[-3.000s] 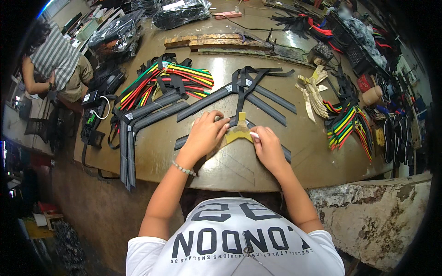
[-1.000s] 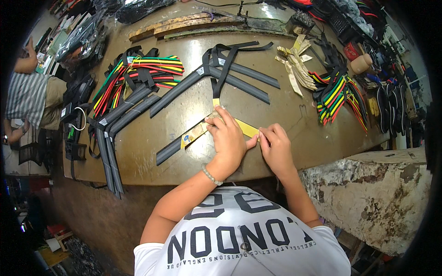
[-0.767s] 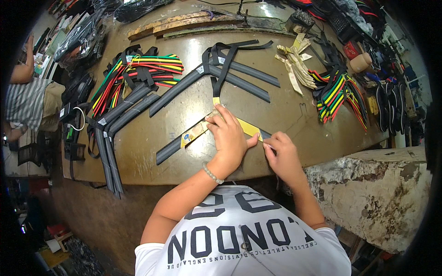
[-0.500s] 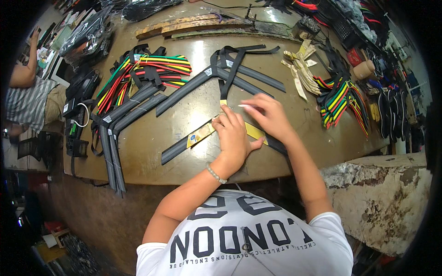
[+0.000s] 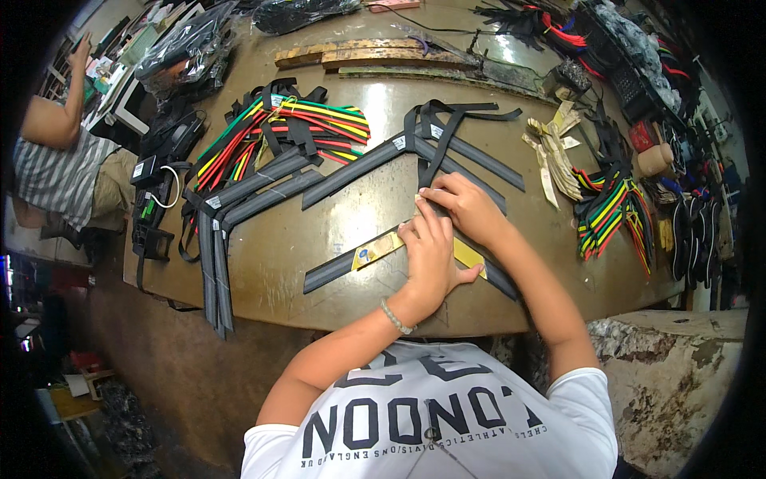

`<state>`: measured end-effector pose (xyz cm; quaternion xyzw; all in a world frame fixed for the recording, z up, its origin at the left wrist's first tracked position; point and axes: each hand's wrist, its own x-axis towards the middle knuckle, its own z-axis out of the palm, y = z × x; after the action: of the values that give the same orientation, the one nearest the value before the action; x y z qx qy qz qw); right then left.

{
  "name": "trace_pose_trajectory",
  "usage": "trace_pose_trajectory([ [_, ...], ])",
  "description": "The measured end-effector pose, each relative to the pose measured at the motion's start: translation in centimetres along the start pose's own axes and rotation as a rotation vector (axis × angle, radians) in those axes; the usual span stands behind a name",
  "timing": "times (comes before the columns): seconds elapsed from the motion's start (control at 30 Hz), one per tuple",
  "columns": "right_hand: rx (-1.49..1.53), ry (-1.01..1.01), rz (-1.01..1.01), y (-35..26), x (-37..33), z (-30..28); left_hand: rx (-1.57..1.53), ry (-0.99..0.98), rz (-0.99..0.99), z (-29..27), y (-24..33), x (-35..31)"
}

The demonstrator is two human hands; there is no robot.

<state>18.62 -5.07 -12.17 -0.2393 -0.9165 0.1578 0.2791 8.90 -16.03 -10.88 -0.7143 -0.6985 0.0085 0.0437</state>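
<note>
A yellow V-shaped template [image 5: 469, 257] lies over a black padded strap piece [image 5: 329, 273] bent in the same V. My left hand [image 5: 431, 254] spreads over the template, fingertips near its peak and thumb on its right arm, pressing it down. At the peak, my right hand [image 5: 472, 209] pinches a small white pointed piece, like chalk, now mostly hidden by the fingers. A narrow black webbing strap [image 5: 426, 172] runs up from the peak. Beyond it lie similar grey-black V straps [image 5: 351, 177] with white labels.
Bundles of red, yellow and green striped straps [image 5: 239, 144] [image 5: 610, 219] lie left and right. Cream strips [image 5: 550, 160] are beside the right bundle. Wooden bars [image 5: 375, 54] cross the back. A black device with a white cable [image 5: 155, 199] stands left, near another person [image 5: 60, 160].
My right hand has come in to the template's peak, bringing the white piece down beside my left fingertips. My left hand keeps its place on the template. The whole view has shifted slightly.
</note>
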Motion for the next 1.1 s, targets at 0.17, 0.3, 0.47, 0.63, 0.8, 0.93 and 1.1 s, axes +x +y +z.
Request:
trace_pose_trajectory([
  [0.17,-0.034,-0.005,-0.011,0.4,-0.4,-1.0,-0.028,0.094,-0.017,0.1,0.0,-0.3],
  [0.3,0.185,0.084,0.135,-0.4,0.2,-0.8,-0.043,0.078,-0.001,0.5,-0.1,-0.4],
  [0.47,0.221,-0.007,0.201,-3.3,1.7,-0.4,0.003,0.104,-0.022,0.2,-0.3,-1.1],
  [0.63,0.139,-0.095,0.205,-5.0,2.3,-1.3,-0.380,0.240,0.117,1.1,-5.8,-2.9],
  [0.8,0.112,-0.093,0.233,-6.1,2.3,-1.4,-0.684,0.300,0.242,2.9,-11.9,-5.8],
  [0.93,0.071,-0.119,0.242,-6.4,2.6,-1.4,-0.695,0.319,0.198,2.8,-11.7,-5.9],
  [1.1,0.095,-0.097,0.243,-6.4,2.2,-1.2,-0.268,0.388,0.077,2.3,-8.6,-6.5],
])
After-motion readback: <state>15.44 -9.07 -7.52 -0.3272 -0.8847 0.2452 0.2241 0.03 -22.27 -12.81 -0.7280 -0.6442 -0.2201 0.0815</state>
